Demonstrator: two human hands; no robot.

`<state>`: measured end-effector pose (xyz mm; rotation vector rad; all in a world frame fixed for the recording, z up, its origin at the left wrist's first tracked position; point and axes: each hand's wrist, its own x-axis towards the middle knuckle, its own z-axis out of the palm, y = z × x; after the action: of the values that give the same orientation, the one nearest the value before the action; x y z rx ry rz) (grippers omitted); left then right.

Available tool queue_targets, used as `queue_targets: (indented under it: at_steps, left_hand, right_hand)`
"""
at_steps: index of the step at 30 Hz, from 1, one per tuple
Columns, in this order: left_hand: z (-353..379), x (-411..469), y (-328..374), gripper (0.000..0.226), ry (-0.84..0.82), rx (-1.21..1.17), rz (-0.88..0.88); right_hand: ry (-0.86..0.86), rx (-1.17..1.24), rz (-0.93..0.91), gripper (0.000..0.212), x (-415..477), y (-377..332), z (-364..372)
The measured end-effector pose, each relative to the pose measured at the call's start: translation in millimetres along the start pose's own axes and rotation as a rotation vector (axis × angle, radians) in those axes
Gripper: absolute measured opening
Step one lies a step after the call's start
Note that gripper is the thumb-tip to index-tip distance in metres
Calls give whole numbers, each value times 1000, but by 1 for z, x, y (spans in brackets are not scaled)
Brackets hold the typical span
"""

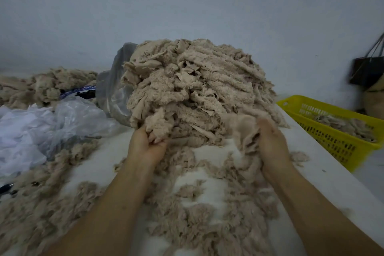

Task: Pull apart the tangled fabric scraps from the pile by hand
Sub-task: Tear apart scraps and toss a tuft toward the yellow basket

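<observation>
A tall pile of beige fuzzy fabric scraps [197,85] stands on the white table [324,176] against the wall. My left hand [146,145] grips a clump of scraps at the pile's lower left edge, fingers curled into it. My right hand [272,143] holds a blurred wad of scraps [243,129] at the pile's lower right. Loose torn scraps and fluff [199,210] lie scattered across the table in front of the pile and between my forearms.
A yellow slotted basket [332,137] with some scraps sits at the table's right edge. Crumpled clear plastic bags [68,118] lie to the left, with another scrap heap [52,85] behind them. A dark bag [367,72] hangs at the far right.
</observation>
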<state>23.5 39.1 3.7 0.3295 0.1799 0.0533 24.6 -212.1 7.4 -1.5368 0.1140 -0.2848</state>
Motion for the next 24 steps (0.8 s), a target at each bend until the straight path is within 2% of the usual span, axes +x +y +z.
queue_targets:
  at_steps: [2,4,8,11,13,17,19,22,24]
  left_hand:
    - [0,1,1,35,33,103,50]
    - [7,0,-11,26,62,213,55]
    - [15,-8,-30,34,-38,330,-93]
    - [14,-17,-36,26,-126,466,-227]
    - [16,-25,-44,25,-176,646,-239]
    - [22,-34,-65,43,-284,1033,-171]
    - [22,-35,-67,43,-246,1056,-112]
    - [23,-35,-65,21,-191,991,-86]
    - [23,-35,-66,23,-196,1037,-90]
  right_hand:
    - [49,56,22,37,4,-4,-9]
    - [-12,62,8,31,2,-2,-8]
    - [-253,5,-46,36,-12,-1,4]
    - [-350,25,-55,22,-15,-2,7]
    - [-390,61,-55,12,-18,-3,9]
    - [-399,32,-77,17,-23,-3,14]
    - [-392,25,-59,23,-23,-2,15]
    - [-351,113,62,23,-19,-4,15]
    - [-330,215,135,21,-18,-5,15]
